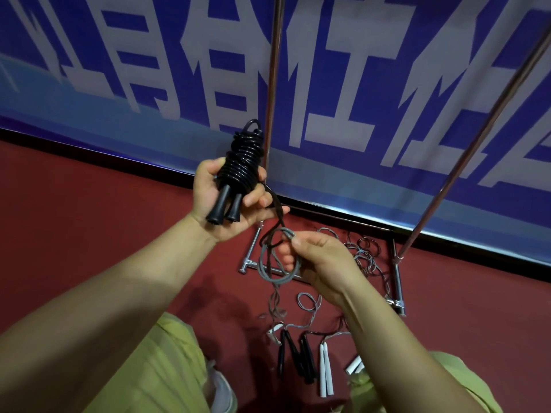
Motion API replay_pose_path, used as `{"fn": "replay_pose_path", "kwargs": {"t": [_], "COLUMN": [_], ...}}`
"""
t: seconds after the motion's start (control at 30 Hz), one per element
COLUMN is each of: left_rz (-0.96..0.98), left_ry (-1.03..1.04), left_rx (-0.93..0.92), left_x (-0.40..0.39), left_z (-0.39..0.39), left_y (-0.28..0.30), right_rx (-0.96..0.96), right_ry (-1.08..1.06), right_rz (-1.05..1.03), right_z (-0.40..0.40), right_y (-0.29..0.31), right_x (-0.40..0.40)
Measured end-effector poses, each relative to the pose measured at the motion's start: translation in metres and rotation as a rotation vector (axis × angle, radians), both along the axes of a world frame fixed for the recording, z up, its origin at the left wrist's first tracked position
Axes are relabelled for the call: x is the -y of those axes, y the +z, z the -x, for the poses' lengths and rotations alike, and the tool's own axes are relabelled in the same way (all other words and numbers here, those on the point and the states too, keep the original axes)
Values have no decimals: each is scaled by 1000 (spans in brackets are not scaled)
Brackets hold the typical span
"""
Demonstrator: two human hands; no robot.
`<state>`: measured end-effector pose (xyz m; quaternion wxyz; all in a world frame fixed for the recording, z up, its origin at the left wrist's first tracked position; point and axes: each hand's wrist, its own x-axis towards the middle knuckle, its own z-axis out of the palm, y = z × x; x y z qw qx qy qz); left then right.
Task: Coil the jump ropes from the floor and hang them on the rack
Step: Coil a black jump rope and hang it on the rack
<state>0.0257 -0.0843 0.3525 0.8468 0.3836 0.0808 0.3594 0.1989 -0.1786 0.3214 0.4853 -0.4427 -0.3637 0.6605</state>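
A coiled black jump rope (243,162) is held up in front of the rack (272,93).

The bundle with its two handles is gripped by the left hand (229,201); at 5 o'clock from it, a grey rope loop (278,257) is pinched by the right hand (319,260). More ropes (307,338) lie tangled on the red floor (89,210) at 6 o'clock.

Large white characters, unreadable, on blue banner (387,84)

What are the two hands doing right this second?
Left hand: closed around the coiled black jump rope, handles pointing down.
Right hand: closed, pinching a grey rope loop and a dark cord.
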Motion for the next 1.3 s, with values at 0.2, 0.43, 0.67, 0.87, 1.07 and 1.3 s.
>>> {"fn": "replay_pose_path", "kwargs": {"t": [0.2,0.43,0.67,0.87,1.07,1.3], "left_rz": [-12,-27,-33,50,17,-154], "left_ry": [-46,82,48,240,187,250], "left_rx": [-6,-57,-156,-205,-229,-228], "left_x": [9,5,19,8,28,34], "left_z": [-4,1,-12,-5,-17,-24], "left_y": [7,10,-4,2,-20,-23], "right_rx": [168,970,1095,537,876,721], "right_ry": [-29,-375,-342,14,-389,-353], "right_rz": [-68,-199,-214,-175,-67,-107], "right_z": [8,6,-18,-21,-19,-32], "right_y": [4,9,5,-7,-20,-30], "right_x": [-8,-24,-49,-26,-35,-38]}}
